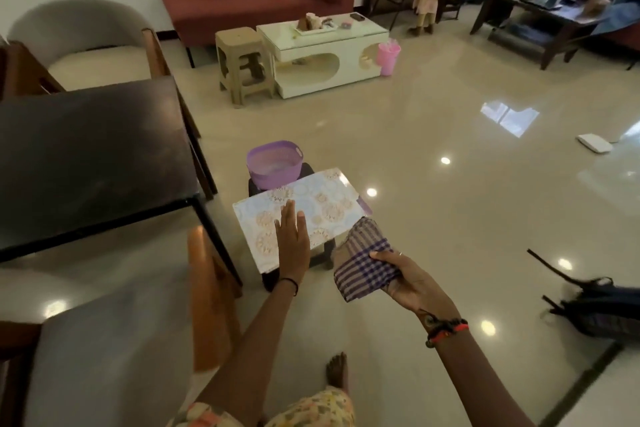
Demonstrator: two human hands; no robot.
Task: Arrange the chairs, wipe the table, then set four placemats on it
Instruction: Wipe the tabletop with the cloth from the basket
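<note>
Left hand (292, 243) rests flat on the placemat (318, 201), fingers straight — right hand (414, 284) grips the checked cloth (362, 263) beside it.

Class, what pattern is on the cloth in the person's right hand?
The cloth is checked, purple on beige; head view.

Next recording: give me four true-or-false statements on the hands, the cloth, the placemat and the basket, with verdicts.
1. The right hand grips the checked cloth. True.
2. The left hand lies flat, fingers straight, on the patterned placemat. True.
3. The patterned placemat lies on the dark table. False: it rests on a small dark stool beside the table.
4. The purple basket lies tipped over on the floor. False: it stands upright, just behind the placemat.
</note>
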